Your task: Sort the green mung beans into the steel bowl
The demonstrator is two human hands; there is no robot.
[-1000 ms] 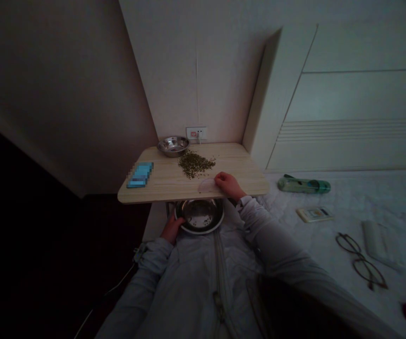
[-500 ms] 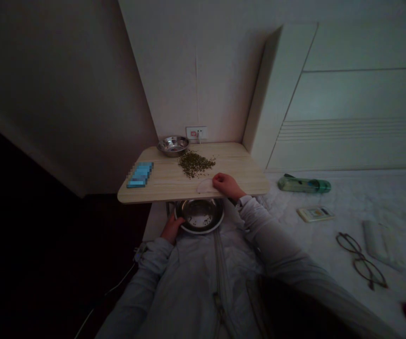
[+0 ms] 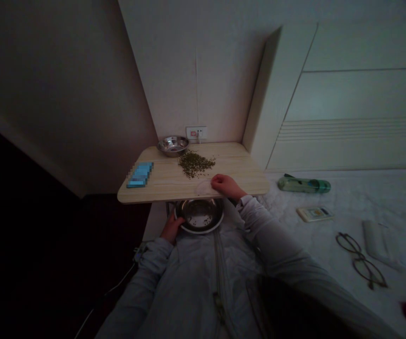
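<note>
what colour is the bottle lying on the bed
Green, partly see-through; best seen in the head view.

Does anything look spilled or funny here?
Maybe! Small dark green bits lie in a loose, messy heap on the wooden tabletop. That looks odd because they aren't in the metal bowl right beside them. I can't tell if they spilled or were put there. I see nothing broken.

A home bedroom, shown by the quilted bed [image 3: 280, 226] and headboard [image 3: 347, 99].
</note>
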